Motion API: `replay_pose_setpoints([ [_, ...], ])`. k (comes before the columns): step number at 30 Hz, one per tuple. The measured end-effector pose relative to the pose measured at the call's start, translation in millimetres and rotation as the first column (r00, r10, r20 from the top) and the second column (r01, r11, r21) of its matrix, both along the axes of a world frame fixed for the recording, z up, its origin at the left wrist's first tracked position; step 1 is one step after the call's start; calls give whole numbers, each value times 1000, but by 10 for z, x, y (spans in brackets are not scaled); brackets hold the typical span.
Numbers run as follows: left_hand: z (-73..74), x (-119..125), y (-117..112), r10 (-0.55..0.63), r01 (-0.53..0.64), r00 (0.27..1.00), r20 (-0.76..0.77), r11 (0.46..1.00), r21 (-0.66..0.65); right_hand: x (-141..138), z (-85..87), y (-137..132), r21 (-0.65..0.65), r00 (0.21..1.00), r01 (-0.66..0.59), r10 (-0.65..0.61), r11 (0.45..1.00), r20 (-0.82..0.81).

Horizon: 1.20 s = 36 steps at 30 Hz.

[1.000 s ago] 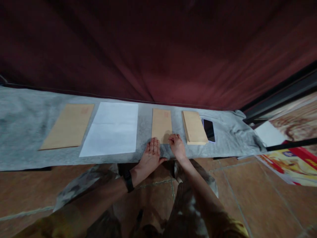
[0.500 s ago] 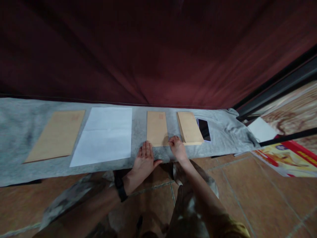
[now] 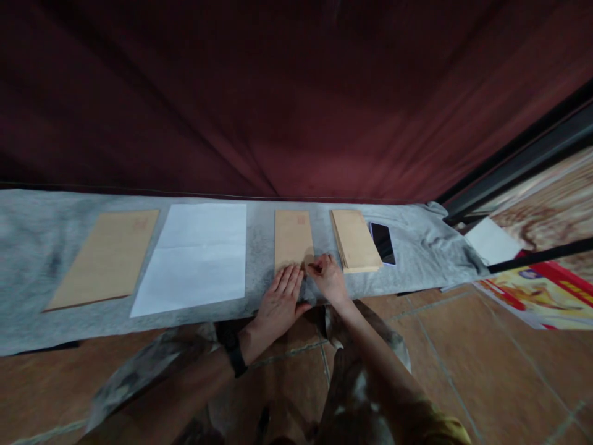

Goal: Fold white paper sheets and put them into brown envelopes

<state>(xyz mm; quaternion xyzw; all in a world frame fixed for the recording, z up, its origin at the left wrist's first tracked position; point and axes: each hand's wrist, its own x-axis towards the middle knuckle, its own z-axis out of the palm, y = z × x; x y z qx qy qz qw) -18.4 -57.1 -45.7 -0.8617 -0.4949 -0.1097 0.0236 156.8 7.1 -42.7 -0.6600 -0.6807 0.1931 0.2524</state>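
Observation:
A single brown envelope (image 3: 293, 240) lies upright on the grey cloth (image 3: 417, 247) in front of me. My left hand (image 3: 280, 300) rests flat with fingers stretched out, its fingertips on the envelope's near edge. My right hand (image 3: 330, 278) is curled, pinching the near right corner of that envelope. A stack of brown envelopes (image 3: 356, 240) lies just to the right of my right hand.
A white sheet (image 3: 197, 256) and a larger brown envelope (image 3: 109, 256) lie to the left. A dark phone (image 3: 382, 242) sits beside the stack. A dark red curtain hangs behind. Tiled floor and colourful printed paper (image 3: 542, 296) lie to the right.
My left hand has slid forward and right onto the envelope's near edge. My right hand has shifted slightly left along that edge. The view has settled.

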Motion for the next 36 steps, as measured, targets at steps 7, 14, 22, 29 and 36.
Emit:
replay_pose_setpoints([
  [7, -91, 32, 29, 19, -18, 999, 28, 999, -34, 4, -13, -3, -37, 997, 1, 2, 999, 74],
  [14, -63, -3, 31, 63, -63, 998, 6, 997, -49, 32, -51, 35, -53, 997, 1, 4, 999, 78],
  [22, -3, -14, 60, 97, -99, 994, -41, 994, -56, 29, -83, 61, -60, 999, 19, -16, 998, 51],
  [29, 9, 86, 64, 125, -125, 992, -32, 992, -16, 10, -132, 89, -66, 999, 47, -46, 997, 22],
  [36, 123, -4, 135, 64, -72, 995, -73, 990, -118, 32, -129, 154, -73, 999, 36, -37, 997, -23],
])
